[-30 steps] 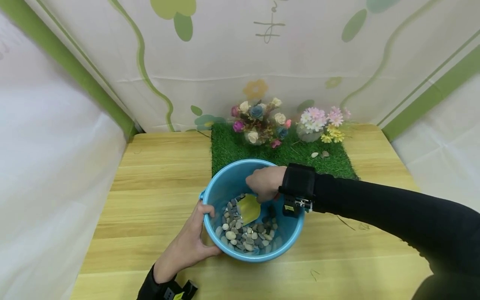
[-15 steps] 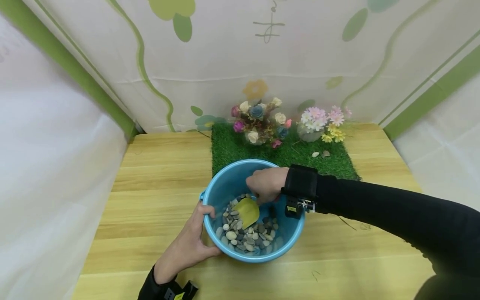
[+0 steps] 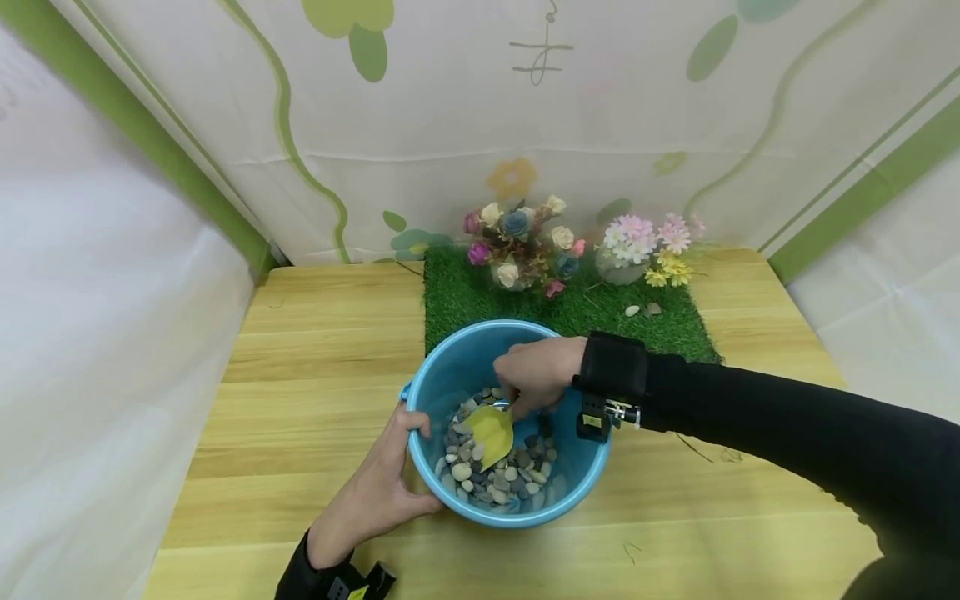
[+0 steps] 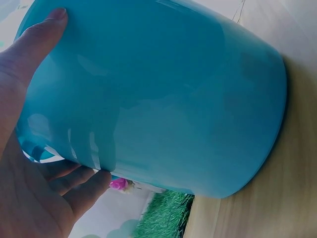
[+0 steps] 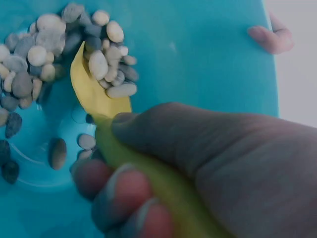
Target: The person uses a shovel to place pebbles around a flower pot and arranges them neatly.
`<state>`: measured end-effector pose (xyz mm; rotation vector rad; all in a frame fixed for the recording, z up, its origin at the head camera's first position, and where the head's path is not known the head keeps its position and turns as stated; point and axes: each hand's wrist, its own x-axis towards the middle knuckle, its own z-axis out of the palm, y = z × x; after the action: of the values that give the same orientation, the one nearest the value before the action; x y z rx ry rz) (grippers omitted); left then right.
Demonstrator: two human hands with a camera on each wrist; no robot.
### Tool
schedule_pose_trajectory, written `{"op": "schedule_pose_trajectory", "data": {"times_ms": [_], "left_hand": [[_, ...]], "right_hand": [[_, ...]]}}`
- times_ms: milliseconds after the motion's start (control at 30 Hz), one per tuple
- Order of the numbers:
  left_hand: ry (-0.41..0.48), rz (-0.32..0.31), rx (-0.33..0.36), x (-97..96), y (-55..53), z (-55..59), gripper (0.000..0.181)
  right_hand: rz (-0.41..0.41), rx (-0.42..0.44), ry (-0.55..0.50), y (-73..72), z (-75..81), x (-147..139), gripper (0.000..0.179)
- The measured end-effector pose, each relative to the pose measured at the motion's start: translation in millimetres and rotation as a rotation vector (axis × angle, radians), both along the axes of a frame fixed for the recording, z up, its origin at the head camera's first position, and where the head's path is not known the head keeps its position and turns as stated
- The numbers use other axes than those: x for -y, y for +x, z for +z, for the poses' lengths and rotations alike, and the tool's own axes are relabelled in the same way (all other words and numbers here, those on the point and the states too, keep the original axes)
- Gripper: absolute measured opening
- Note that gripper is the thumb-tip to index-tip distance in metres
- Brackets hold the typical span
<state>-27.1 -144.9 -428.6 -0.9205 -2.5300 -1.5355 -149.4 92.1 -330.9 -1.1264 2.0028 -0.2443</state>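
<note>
A light blue bucket [image 3: 472, 350] stands on the table with many grey, white and dark pebbles [image 3: 517, 479] on its bottom. My left hand [image 3: 382, 479] grips its left side, fingertips hooked over the rim; in the left wrist view the thumb [image 4: 42, 34] lies against the outer wall. Down inside the bucket, my right hand [image 3: 536, 372] holds a small yellow shovel [image 3: 491, 435]. The right wrist view shows thumb and fingers curled round the handle, with several pebbles [image 5: 111, 69] lying on and against the blade [image 5: 91, 91]. The handle is mostly hidden in the head view.
Behind the bucket lies a green artificial grass mat [image 3: 457, 300]. It carries a vase of mixed roses [image 3: 517, 242], a vase of pink and yellow flowers [image 3: 637, 246] and a white pebble [image 3: 632, 310]. A patterned white curtain [image 3: 600, 108] hangs behind the wooden table [image 3: 315, 358].
The shovel blade has turned and shifted slightly left, further among the pebbles, as the right hand tilts. The left hand and the bucket stay nearly where they were.
</note>
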Motion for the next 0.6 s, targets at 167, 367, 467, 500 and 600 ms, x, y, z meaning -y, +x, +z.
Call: {"op": "schedule_pose_trajectory", "data": {"times_ms": [167,367,467,500,600], "left_hand": [[-0.011,0.002,0.002,-0.5,-0.7,0.1,0.071],[-0.005,0.005,0.013,-0.6,-0.5,0.4,0.070],[-0.004,0.005,0.014,-0.4,-0.5,0.7,0.070],[-0.006,0.006,0.014,-0.2,-0.5,0.8,0.070],[-0.012,0.005,0.010,0.1,-0.6,0.8,0.070]], "right_hand": [[0.016,0.030,-0.038,-0.1,-0.7,-2.3,0.043],[0.031,0.024,-0.053,-2.1,1.1,-5.4,0.042],[0.036,0.025,-0.055,-2.9,0.7,-5.8,0.041],[0.036,0.028,-0.056,-2.9,0.7,-6.0,0.040],[0.041,0.038,-0.051,-3.6,0.4,-7.1,0.037]]}}
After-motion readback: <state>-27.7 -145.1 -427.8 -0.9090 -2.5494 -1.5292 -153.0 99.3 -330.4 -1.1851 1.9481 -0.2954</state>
